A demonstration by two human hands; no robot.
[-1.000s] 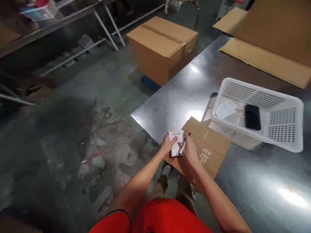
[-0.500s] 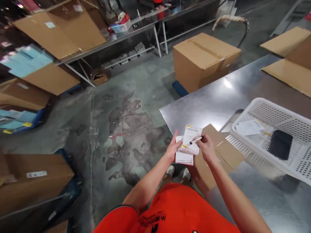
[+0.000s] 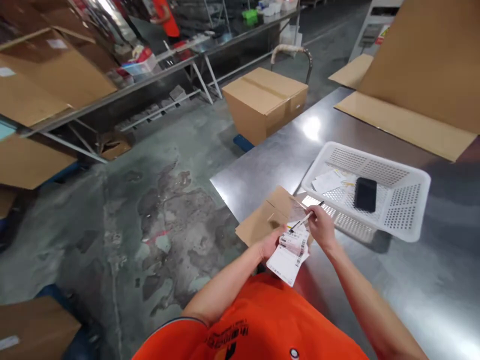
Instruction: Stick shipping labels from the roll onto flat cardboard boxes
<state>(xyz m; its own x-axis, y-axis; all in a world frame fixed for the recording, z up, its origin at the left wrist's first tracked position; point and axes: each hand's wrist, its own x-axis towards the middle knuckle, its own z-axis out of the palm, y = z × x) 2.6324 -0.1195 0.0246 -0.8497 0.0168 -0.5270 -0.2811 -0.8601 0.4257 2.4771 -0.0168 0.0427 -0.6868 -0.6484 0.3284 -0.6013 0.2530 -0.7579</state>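
Note:
Printed shipping labels (image 3: 285, 264) with barcodes are in my left hand (image 3: 271, 244), its thumb pressed on their upper edge. A white marker pen (image 3: 304, 218) with a black tip is gripped in my right hand (image 3: 322, 229). The pen's tip points at the top of the labels; whether it touches them I cannot tell. Beneath and beyond my hands, a flat piece of brown cardboard (image 3: 260, 218) lies at the corner of the metal table (image 3: 258, 175), partly hidden by the labels and my left hand.
To the right stands a white perforated basket (image 3: 423, 205) holding a black phone (image 3: 365, 194) and some papers (image 3: 330, 181). An open carton (image 3: 408, 125) is behind it. A taped carton (image 3: 262, 95) rests on a blue cart beyond the table. A person in orange (image 3: 167, 20) is far off.
My view has swung right, so the basket and cartons appear further left. The labels have been tilted and lowered, now hanging towards me. The pen stays in my right hand.

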